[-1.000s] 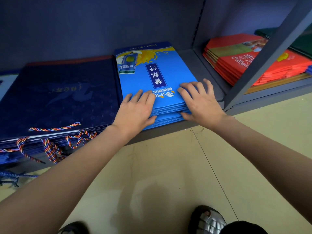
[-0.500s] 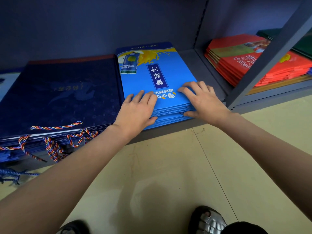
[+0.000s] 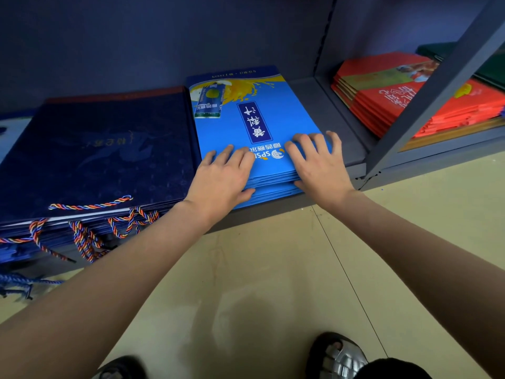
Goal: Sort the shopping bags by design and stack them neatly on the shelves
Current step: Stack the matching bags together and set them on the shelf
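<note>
A stack of bright blue shopping bags with yellow splash art lies flat on the bottom shelf. My left hand lies on the stack's near left corner, fingers flat on top and thumb against the front edge. On the near right corner rests my right hand, fingers also flat on top, thumb at the front edge. Left of it sits a wider stack of dark navy bags with multicoloured rope handles hanging off the front. Red bags are stacked in the adjacent bay on the right.
A grey shelf upright slants between the two bays. Dark green bags lie behind the red ones. Blue rope handles trail on the beige floor at the left. My sandalled feet show at the bottom.
My right hand has drawn its fingers together and slid a little left on the blue stack. The left hand has stayed in place.
</note>
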`<action>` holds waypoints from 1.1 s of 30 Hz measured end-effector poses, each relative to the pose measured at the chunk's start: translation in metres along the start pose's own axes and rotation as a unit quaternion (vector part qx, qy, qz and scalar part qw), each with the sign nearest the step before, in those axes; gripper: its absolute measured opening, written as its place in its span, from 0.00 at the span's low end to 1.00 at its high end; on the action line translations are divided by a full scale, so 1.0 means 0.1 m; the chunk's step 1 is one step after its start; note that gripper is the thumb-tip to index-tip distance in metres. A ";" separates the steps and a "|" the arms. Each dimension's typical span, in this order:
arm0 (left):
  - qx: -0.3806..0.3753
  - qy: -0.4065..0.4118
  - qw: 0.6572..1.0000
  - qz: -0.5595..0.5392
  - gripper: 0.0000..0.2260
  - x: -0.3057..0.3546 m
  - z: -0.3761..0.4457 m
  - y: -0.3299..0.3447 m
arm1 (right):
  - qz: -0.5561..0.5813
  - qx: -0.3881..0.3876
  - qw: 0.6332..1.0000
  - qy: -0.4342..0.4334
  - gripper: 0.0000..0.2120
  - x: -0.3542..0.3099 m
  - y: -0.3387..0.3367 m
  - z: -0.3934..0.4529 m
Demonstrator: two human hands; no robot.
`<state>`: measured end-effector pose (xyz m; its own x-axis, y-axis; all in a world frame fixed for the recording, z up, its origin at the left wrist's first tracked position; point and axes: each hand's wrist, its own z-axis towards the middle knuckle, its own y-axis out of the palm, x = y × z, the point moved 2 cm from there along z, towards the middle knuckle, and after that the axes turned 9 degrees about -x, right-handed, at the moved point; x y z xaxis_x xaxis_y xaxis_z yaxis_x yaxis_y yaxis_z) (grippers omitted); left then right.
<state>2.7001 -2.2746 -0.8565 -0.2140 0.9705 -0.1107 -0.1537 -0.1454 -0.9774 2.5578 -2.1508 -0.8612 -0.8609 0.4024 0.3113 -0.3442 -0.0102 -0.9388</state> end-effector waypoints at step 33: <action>0.000 0.001 1.000 -0.002 0.28 -0.02 0.01 -0.01 | 0.000 0.035 0.999 -0.031 0.36 0.10 0.08 -0.07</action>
<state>2.6999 -2.2764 -0.8552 -0.2121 0.9713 -0.1076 -0.1538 -0.1419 -0.9778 2.5492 -2.1406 -0.8669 -0.8817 0.3454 0.3213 -0.3676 -0.0760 -0.9269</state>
